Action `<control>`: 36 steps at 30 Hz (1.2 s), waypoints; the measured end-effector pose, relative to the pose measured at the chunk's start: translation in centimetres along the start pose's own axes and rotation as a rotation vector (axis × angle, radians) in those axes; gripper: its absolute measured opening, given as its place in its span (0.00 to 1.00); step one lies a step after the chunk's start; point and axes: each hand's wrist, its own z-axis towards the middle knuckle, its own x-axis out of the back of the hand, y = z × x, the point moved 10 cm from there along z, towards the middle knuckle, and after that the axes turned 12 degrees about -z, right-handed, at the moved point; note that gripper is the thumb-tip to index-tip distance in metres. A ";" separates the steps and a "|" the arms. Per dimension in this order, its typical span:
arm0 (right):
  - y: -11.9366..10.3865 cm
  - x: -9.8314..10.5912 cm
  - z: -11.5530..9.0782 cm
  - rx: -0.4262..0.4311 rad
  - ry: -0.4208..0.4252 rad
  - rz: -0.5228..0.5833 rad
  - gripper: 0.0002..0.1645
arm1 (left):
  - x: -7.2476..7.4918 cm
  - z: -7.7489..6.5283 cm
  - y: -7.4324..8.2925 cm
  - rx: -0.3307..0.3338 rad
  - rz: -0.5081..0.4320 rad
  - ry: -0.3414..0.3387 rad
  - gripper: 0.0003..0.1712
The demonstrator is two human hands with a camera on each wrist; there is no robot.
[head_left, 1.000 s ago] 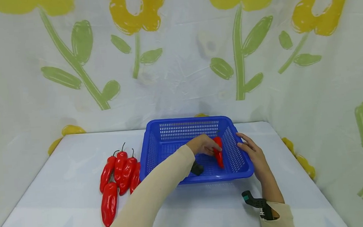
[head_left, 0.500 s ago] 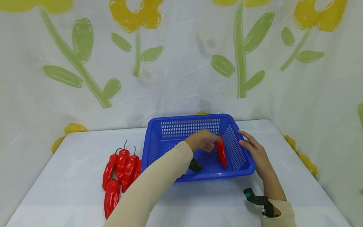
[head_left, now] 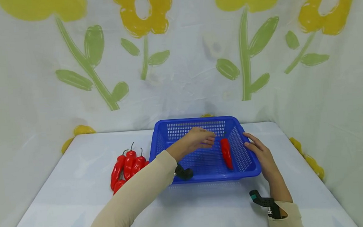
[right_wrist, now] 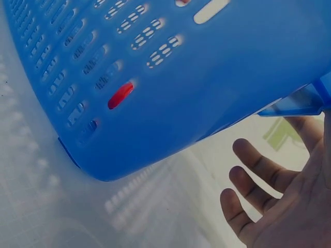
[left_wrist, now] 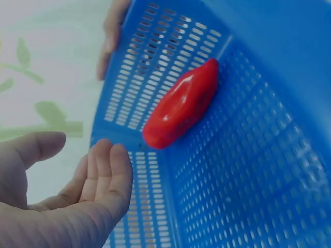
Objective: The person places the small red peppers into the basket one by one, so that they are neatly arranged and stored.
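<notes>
A red chili pepper (head_left: 226,154) lies inside the blue perforated basket (head_left: 211,177), near its right wall. My left hand (head_left: 198,139) is over the basket, left of the pepper and apart from it, holding nothing. In the left wrist view its thumb and fingers are spread apart, and the pepper (left_wrist: 181,103) lies beyond the fingertips. At the basket's right rim my right hand (head_left: 261,153) touches the edge from outside. Its fingers (right_wrist: 248,191) look loosely extended in the right wrist view; its thumb is hidden there.
Several more red peppers (head_left: 117,171) lie in a cluster on the white table (head_left: 88,176), left of the basket; my left sleeve (head_left: 136,197) partly covers them. A flowered cloth (head_left: 186,92) stands behind the table. Each wrist carries a black camera mount (head_left: 263,202).
My left hand has released the pepper inside the basket and drawn back to the left, its fingers extending. The right hand has stayed at the rim. The head view has shifted slightly.
</notes>
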 end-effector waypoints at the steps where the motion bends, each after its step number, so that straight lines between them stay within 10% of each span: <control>1: 0.0 0.0 0.0 0.000 -0.001 0.001 0.35 | 0.4 -0.4 0.2 -0.017 -0.004 -0.007 0.19; 20: 0.3 -0.6 0.0 -0.054 -0.013 0.031 0.36 | 6.7 -7.6 3.8 -0.269 0.062 -0.007 0.17; 36: 0.1 -0.9 -0.1 -0.064 -0.030 0.039 0.37 | 14.6 -12.1 3.8 -0.337 0.059 0.162 0.20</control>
